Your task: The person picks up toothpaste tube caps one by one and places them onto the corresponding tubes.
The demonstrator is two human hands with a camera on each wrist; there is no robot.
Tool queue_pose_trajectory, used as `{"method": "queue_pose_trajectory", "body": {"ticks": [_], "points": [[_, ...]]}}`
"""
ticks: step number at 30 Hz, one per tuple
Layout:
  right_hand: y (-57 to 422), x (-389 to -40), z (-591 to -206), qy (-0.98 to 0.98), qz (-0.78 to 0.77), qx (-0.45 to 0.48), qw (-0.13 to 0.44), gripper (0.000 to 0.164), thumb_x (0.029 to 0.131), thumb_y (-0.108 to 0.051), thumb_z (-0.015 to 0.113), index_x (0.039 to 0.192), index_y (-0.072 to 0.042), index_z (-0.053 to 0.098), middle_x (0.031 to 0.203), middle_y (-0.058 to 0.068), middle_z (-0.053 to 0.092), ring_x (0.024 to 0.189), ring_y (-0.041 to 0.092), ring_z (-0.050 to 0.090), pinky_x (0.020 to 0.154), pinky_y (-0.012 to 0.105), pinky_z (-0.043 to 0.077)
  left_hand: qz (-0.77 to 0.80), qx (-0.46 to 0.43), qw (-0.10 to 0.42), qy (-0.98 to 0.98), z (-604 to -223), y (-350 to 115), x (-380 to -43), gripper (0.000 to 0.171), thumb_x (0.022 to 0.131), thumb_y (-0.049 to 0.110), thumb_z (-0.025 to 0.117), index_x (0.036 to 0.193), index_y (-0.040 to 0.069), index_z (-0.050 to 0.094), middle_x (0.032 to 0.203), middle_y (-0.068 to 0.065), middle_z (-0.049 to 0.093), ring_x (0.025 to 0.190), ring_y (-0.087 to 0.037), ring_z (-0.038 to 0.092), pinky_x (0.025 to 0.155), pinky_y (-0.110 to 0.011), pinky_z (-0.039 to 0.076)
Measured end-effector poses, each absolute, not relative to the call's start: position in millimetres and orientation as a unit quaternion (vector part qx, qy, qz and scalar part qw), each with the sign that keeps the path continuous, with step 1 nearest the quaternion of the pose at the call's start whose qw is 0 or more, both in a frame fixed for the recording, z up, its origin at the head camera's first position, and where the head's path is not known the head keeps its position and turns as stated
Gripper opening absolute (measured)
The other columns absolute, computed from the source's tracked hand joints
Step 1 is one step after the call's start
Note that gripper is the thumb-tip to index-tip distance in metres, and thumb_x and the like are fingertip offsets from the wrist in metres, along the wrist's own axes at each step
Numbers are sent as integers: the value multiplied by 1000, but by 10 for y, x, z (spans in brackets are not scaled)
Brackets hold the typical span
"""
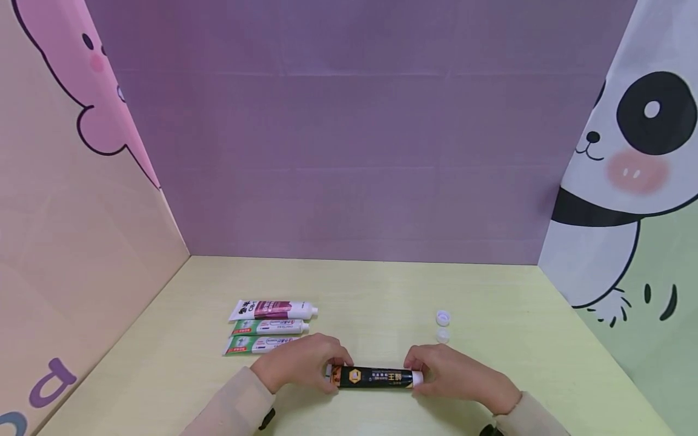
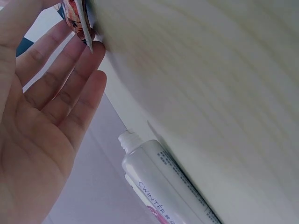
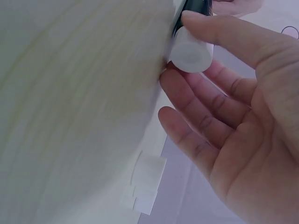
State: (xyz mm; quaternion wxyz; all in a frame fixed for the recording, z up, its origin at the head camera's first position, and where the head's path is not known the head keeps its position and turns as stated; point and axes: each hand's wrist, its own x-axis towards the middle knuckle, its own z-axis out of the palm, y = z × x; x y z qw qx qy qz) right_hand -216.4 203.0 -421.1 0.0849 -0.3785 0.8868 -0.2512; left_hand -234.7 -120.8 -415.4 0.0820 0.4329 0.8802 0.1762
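A black toothpaste tube (image 1: 376, 377) lies sideways in front of me in the head view, its white cap (image 3: 191, 52) on the right end. My left hand (image 1: 306, 362) holds the tube's flat crimped end between thumb and fingers. At the other end, the thumb and fingers of my right hand (image 1: 463, 376) pinch the tube beside the cap. In the right wrist view the cap's round end faces the camera, with the thumb above and the fingers below. Only the orange-patterned crimped end shows in the left wrist view.
Beyond my left hand lie a white and maroon toothpaste tube (image 1: 275, 310) and two green and white tubes (image 1: 269, 327), stacked in a row. Two loose white caps (image 1: 443, 318) sit on the table (image 1: 376, 284) beyond my right hand. Printed panels enclose the sides and back.
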Motion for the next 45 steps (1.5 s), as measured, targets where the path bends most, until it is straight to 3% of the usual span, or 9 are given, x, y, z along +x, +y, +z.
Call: {"method": "queue_pose_trajectory", "body": {"ticks": [12, 28, 45], "points": [[2038, -2160, -4168, 890, -262, -363, 82, 30, 90, -37, 74, 110, -15, 65, 99, -12, 64, 92, 6, 61, 81, 30, 52, 205, 425, 81, 878, -4089, -1249, -2351, 40, 79, 26, 86, 115, 12, 73, 102, 10, 66, 89, -2, 60, 81, -21, 50], [2110, -2175, -4089, 891, -252, -373, 63, 25, 95, -33, 69, 111, -14, 64, 99, -10, 65, 91, 6, 61, 79, 32, 53, 227, 406, 43, 884, -4005, -1491, -2409, 31, 84, 19, 81, 113, 11, 74, 107, 3, 69, 95, -16, 63, 84, -30, 52], [2265, -2216, -4056, 892, -256, -368, 52, 26, 96, -32, 69, 112, -13, 63, 98, -11, 65, 88, 6, 62, 77, 33, 53, 236, 359, 17, 903, -3983, -1936, -2477, 30, 83, 15, 81, 110, 6, 74, 105, 1, 70, 96, -16, 66, 87, -36, 53]]}}
